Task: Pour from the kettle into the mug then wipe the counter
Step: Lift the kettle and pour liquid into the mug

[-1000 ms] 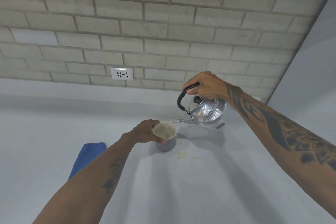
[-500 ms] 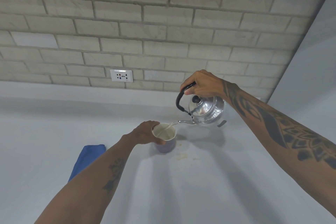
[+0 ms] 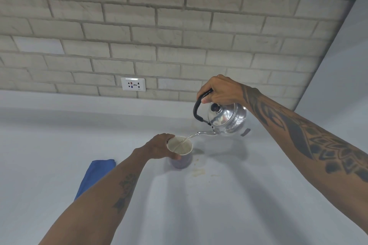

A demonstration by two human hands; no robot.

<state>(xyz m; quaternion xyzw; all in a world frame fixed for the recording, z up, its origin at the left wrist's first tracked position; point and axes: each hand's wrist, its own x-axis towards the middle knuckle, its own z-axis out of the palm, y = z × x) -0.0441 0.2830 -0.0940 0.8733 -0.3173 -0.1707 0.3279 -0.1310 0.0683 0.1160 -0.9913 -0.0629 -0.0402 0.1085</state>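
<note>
A shiny steel kettle (image 3: 228,120) with a black handle hangs tilted above the white counter (image 3: 219,205). My right hand (image 3: 221,90) grips its handle from above. Liquid streams from the thin spout into a purple mug (image 3: 180,154) with a pale inside, which stands on the counter. My left hand (image 3: 159,146) is wrapped around the mug's left side. A folded blue cloth (image 3: 95,175) lies on the counter to the left, partly behind my left forearm.
A small yellowish spill (image 3: 198,172) marks the counter just right of the mug. A white wall socket (image 3: 133,84) sits in the pale brick wall behind. A plain white wall closes the right side.
The kettle has stayed tilted and kept pouring, with the mug filling a little more. Both hands hold their places; the view has shifted only slightly.
</note>
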